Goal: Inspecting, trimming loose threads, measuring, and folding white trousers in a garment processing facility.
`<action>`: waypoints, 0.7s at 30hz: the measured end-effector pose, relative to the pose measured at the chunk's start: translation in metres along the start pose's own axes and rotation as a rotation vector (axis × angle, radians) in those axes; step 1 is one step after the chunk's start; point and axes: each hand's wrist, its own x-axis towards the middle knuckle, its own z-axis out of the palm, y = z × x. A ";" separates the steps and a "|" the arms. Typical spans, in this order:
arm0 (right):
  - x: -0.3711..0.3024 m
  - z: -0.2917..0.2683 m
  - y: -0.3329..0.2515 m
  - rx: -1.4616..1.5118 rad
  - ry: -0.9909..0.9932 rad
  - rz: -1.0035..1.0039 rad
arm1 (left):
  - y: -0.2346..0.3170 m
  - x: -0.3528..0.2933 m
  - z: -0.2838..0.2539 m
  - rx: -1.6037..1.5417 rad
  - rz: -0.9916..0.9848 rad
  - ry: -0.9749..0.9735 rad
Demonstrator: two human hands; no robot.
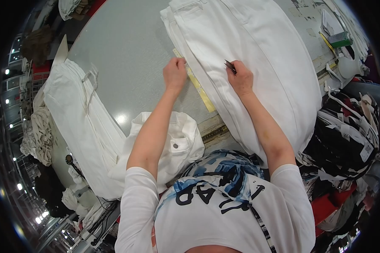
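Observation:
A stack of white trousers (257,76) lies across the table in front of me and to the right. My right hand (241,79) is over the stack, its fingers wrapped round small dark thread snips (229,65) whose tips point away to the left. Close to the stack's left edge is my left hand (175,76), fingers closed in a pinch; whatever they hold is too small or hidden to make out. Beside that hand a yellow measuring strip (200,90) runs along the tabletop, partly beneath the trousers.
More white trousers (78,105) hang over the table's left side. A bunched white garment with a buttoned pocket (180,145) sits beneath my left forearm. At the right are a dark bundle of garments (340,130) and a green box (340,39). The grey tabletop (122,55) has a curved left edge.

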 end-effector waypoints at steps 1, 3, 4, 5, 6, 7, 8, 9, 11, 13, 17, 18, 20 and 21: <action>0.000 0.001 0.001 -0.007 0.001 -0.005 | -0.006 -0.001 -0.016 -0.013 -0.027 0.004; -0.001 0.001 0.002 -0.011 -0.001 -0.021 | -0.012 -0.012 -0.054 -0.031 -0.088 0.073; -0.002 0.002 0.001 -0.016 0.004 -0.019 | -0.014 -0.023 -0.074 -0.229 -0.180 0.090; -0.001 0.001 0.001 -0.022 0.011 -0.020 | -0.013 -0.038 -0.095 -0.416 -0.339 0.069; -0.001 0.001 -0.001 -0.043 0.019 -0.005 | -0.012 -0.057 -0.114 -0.503 -0.323 0.057; -0.001 0.000 -0.003 -0.028 0.011 -0.030 | -0.010 -0.080 -0.131 -0.609 -0.312 0.030; -0.001 -0.002 -0.006 -0.035 -0.003 -0.008 | -0.009 -0.105 -0.147 -0.587 -0.337 -0.017; 0.000 -0.003 -0.008 -0.044 -0.018 0.013 | -0.009 -0.133 -0.162 -0.612 -0.337 -0.095; 0.003 -0.004 -0.015 -0.059 -0.042 0.020 | -0.017 -0.196 -0.194 -0.461 -0.424 -0.372; 0.004 0.002 -0.026 0.076 -0.113 0.041 | -0.036 -0.264 -0.211 -0.510 -0.663 -0.706; 0.009 0.039 -0.057 0.147 -0.230 -0.189 | -0.084 -0.404 -0.221 0.326 -0.394 -0.946; 0.016 0.050 -0.063 0.035 -0.248 -0.168 | -0.087 -0.437 -0.223 0.396 -0.350 -0.848; 0.027 0.072 -0.078 -0.157 -0.326 -0.066 | -0.088 -0.483 -0.220 0.370 -0.571 -0.878; 0.033 0.077 -0.083 -0.274 -0.382 0.047 | -0.083 -0.495 -0.215 0.360 -0.654 -0.900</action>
